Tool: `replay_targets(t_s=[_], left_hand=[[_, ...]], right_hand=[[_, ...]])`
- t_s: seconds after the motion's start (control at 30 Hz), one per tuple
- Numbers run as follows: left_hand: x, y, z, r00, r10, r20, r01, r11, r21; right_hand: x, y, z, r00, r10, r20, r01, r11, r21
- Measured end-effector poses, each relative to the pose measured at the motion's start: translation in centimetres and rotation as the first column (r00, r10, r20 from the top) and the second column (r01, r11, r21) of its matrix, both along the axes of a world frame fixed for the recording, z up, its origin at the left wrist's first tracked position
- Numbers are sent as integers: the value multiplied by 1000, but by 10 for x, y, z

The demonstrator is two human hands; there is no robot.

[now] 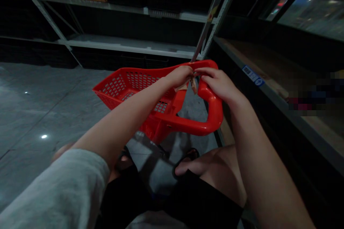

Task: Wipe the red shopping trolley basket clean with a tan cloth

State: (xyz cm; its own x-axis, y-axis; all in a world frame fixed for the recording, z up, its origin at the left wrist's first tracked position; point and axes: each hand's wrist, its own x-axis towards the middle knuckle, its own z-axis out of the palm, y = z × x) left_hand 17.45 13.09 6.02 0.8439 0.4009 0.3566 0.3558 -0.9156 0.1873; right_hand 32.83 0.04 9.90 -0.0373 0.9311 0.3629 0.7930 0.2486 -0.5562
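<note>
The left hand (pixel 185 74) has its fingers curled nearly closed on what looks, in this dim light, like a tan scrap (pixel 194 85), over the inner side of the red basket (pixel 139 78). The right hand (pixel 219 83) lies over the handle (pixel 215 112), fingers loosely extended, holding nothing; the basket stands ahead of the feet (pixel 185 168), before the rack (pixel 129 44).

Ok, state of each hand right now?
Left hand: curled; whether it holds anything cannot be told.
Right hand: partly open, over the rounded red plastic handle.
</note>
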Motion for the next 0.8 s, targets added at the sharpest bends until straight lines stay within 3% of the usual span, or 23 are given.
replay_targets(t_s=[0.2,0.3,0.4,0.5,0.63,0.7,0.8], left_hand=[[26,27,4,980,189,62,-192,980,48],[27,24,2,987,158,30,-159,987,15],[10,6,1,999,47,7,-47,999,3],[-31,-35,1,997,-54,55,57,997,-60],[-89,-120,8,973,-1,231,70,954,-291],[-104,-165,10,893,115,435,50,936,-350],[-104,-214,6,785,206,584,-55,962,-266]], right_hand=[[-3,-6,1,1000,-17,10,16,999,42],[-3,-7,2,997,-59,47,58,998,30],[-2,-6,3,993,-84,79,83,996,16],[0,-4,2,993,-82,90,81,997,17],[-2,-5,5,988,-111,107,104,992,68],[-12,-12,11,979,-129,158,113,988,105],[-39,-30,21,959,-117,259,79,985,151]])
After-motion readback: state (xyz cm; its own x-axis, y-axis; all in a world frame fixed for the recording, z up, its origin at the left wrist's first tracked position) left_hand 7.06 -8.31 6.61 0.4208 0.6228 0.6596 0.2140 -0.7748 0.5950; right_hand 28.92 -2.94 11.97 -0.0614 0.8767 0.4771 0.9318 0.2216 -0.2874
